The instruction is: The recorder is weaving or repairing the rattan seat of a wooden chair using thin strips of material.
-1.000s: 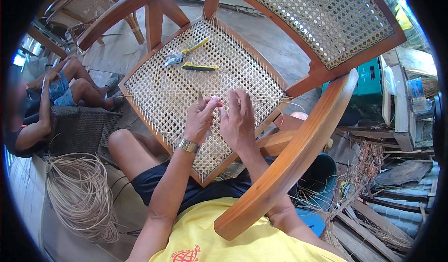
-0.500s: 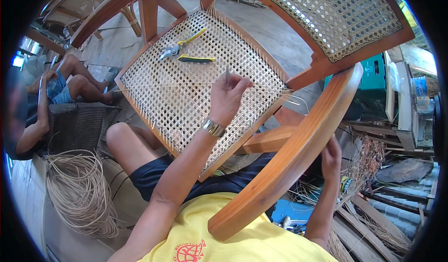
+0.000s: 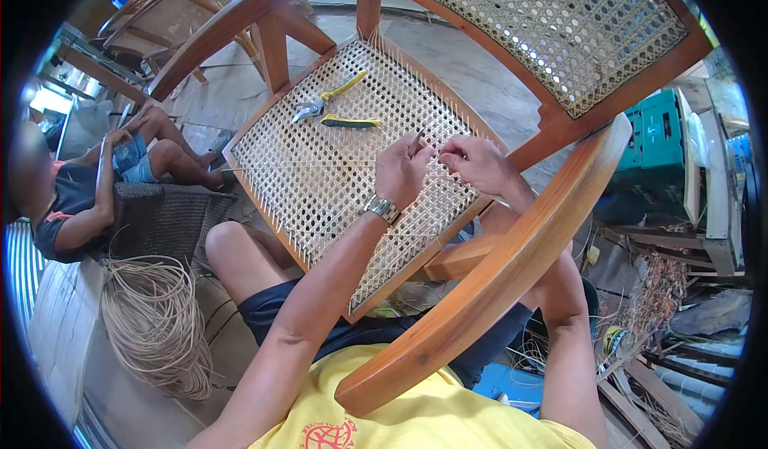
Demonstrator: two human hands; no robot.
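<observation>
A wooden armchair lies tilted in front of me, its woven cane seat point(image 3: 320, 161) facing up. Over the seat's right part, my left hand point(image 3: 398, 173) is closed on a thin, dark pointed tool point(image 3: 417, 139) whose tip sticks up past the fingers. Close beside it, my right hand point(image 3: 482, 166) pinches at a cane strand; the strand is mostly hidden by the fingers. A long loose strand crosses the weave from the left edge to my hands. Pruning shears point(image 3: 326, 117) with yellow handles rest, spread apart, on the seat's far half.
The curved wooden armrest point(image 3: 496, 281) passes over my right forearm. A coil of cane point(image 3: 156, 321) hangs at the lower left. Another person point(image 3: 80, 193) sits at the left. A green crate point(image 3: 652, 141) and wood scraps are at the right; another cane chair point(image 3: 192, 9) stands behind.
My right hand has come up from beside the armrest onto the seat, next to my left hand. The left hand has shifted slightly, still holding the pointed tool. The view has moved a little.
</observation>
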